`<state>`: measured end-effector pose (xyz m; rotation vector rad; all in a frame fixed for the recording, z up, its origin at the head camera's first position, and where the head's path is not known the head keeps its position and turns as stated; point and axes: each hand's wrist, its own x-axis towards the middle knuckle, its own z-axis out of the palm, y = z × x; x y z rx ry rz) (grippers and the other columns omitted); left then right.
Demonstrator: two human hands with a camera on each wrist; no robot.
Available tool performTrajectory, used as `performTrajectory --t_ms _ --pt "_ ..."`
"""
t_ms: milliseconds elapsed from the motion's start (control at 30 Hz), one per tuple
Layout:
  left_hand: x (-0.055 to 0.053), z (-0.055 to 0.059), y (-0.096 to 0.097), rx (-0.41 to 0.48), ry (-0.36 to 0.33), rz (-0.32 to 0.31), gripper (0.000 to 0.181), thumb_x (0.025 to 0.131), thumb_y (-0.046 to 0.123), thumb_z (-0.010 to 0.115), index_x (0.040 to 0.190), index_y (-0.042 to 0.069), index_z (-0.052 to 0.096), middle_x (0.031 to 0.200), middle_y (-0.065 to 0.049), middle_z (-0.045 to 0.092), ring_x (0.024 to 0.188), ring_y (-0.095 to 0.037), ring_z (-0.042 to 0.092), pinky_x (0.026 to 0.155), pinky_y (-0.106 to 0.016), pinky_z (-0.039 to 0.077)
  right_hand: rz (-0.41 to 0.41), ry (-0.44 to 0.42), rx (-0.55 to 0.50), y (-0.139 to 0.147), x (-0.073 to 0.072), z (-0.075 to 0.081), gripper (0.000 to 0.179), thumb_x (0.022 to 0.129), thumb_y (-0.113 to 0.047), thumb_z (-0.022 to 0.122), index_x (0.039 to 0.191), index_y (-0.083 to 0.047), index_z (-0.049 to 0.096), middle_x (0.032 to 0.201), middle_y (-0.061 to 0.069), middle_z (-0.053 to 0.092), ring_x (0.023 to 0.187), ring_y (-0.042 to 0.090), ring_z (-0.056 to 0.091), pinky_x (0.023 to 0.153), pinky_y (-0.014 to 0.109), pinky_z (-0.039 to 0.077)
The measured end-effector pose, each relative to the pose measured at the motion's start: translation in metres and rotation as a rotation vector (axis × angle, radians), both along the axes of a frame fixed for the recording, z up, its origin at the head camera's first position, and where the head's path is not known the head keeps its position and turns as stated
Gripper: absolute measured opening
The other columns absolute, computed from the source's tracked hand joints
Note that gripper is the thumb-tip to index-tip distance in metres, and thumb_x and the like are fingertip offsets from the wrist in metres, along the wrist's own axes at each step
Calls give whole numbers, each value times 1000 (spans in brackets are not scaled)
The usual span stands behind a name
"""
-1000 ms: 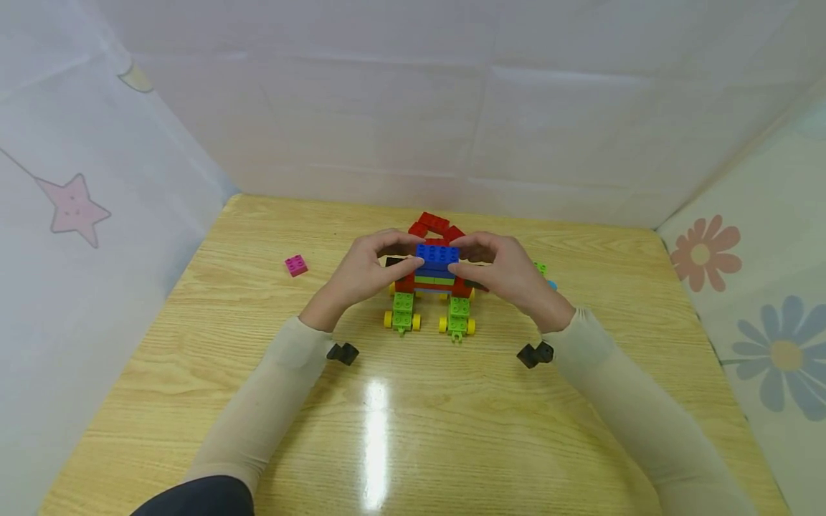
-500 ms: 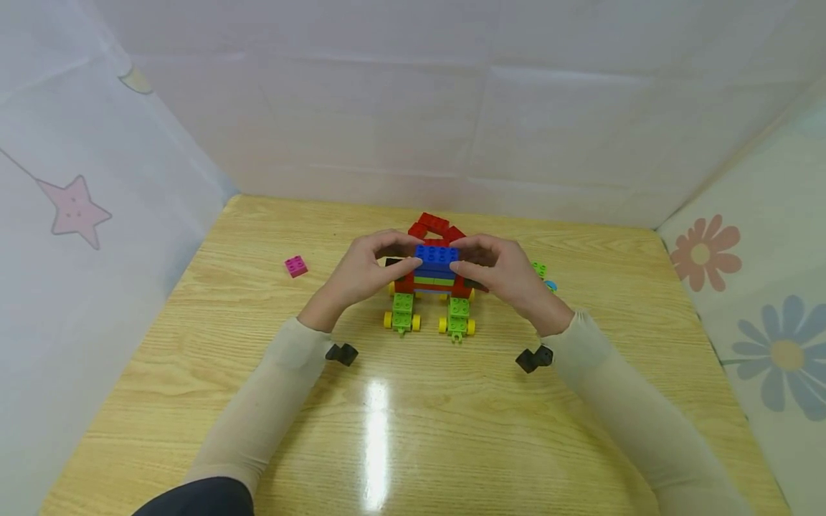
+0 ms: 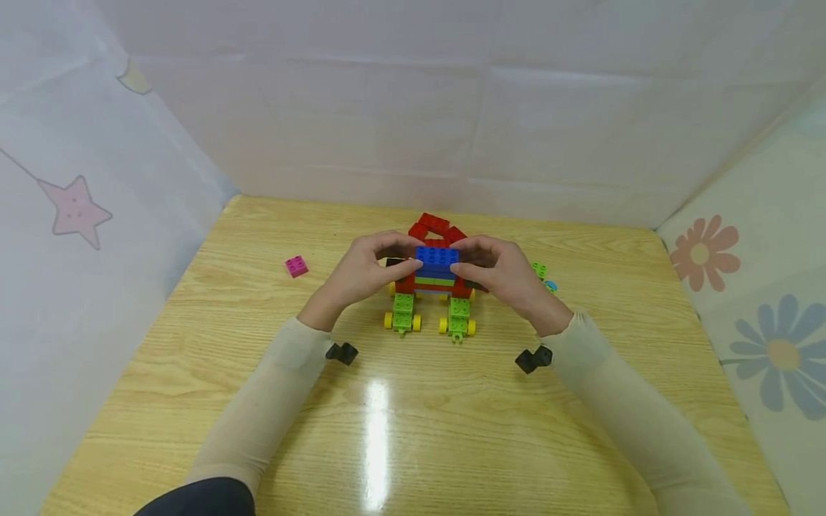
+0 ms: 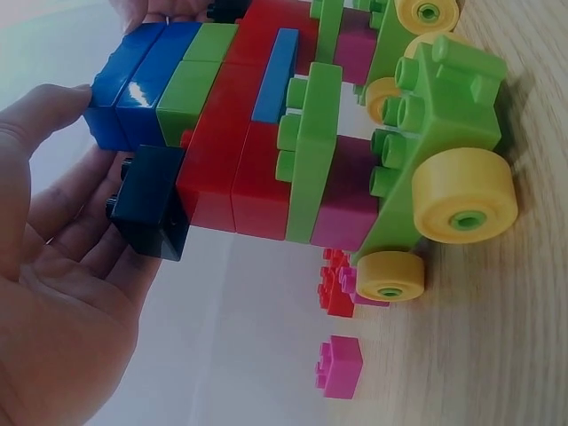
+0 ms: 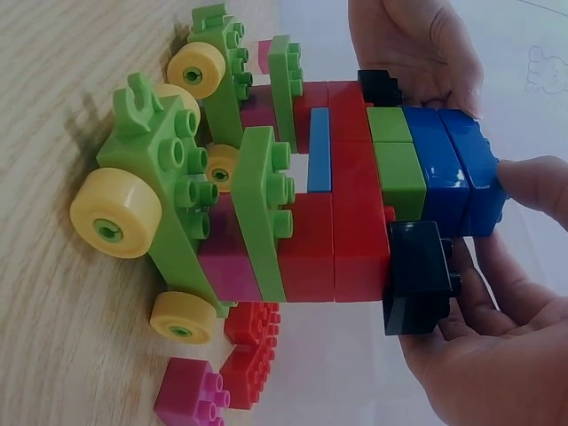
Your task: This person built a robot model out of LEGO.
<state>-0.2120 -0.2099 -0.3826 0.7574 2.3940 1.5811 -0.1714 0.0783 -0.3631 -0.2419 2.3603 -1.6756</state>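
Note:
A toy brick vehicle stands on the table, its two green wheeled bases (image 3: 403,315) side by side on yellow wheels (image 4: 466,195). Purple, green and red bricks (image 5: 359,195) rise above them, bridged by a thin light blue plate (image 5: 319,151). Black bricks (image 4: 149,202) stick out at the sides. Topmost of a blue pair is a studded blue brick (image 3: 437,255). My left hand (image 3: 368,271) holds its left end, thumb on the near face and fingers behind. From the other side my right hand (image 3: 506,278) grips the right end likewise.
Loose red bricks (image 3: 434,222) lie behind the vehicle. A magenta brick (image 3: 296,266) sits to the left on the wooden table (image 3: 290,430). Beyond my right hand shows a small green piece (image 3: 539,269) with a blue part. Fabric walls (image 3: 413,129) border the table's back and sides.
Both hands stay on the blue brick. The right hand has shifted very slightly, so more of the small green and blue piece beside it shows. The vehicle keeps its place.

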Motion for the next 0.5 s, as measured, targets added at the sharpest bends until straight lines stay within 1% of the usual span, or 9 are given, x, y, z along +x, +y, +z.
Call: performTrajectory --t_ms 100,200,300,433,500 --pt "0 0 0 0 0 -9 33 106 33 81 136 20 79 129 -2 78 121 -22 72 110 -53 60 -3 -7 -7 1 0 0 34 107 -25 80 139 -15 74 136 11 77 123 26 74 110 52 62" --pt "0 1 1 -7 1 -13 32 106 32 80 135 20 79 127 -3 78 119 -22 72 108 -49 61 -10 -17 -14 1 -1 -1 34 106 -26 80 138 -16 75 135 10 78 122 25 75 109 49 63" --pt "0 1 1 -13 5 -13 31 106 33 81 135 20 80 126 -3 78 117 -22 72 106 -45 62 -21 -17 -13 0 -1 -5 34 106 -27 80 138 -17 75 134 10 79 117 25 75 104 46 65" --pt "0 0 0 -15 10 -6 31 106 33 81 134 21 80 126 -1 78 118 -21 73 106 -47 63 -32 -3 -26 0 -1 -8 34 106 -29 81 138 -18 76 132 9 79 113 25 74 95 37 66" --pt "0 0 0 -14 13 -3 30 105 32 81 133 21 80 127 0 78 119 -20 73 107 -48 62 -30 3 -33 -1 -1 -9 34 106 -29 81 138 -18 76 132 9 79 114 24 75 94 33 66"
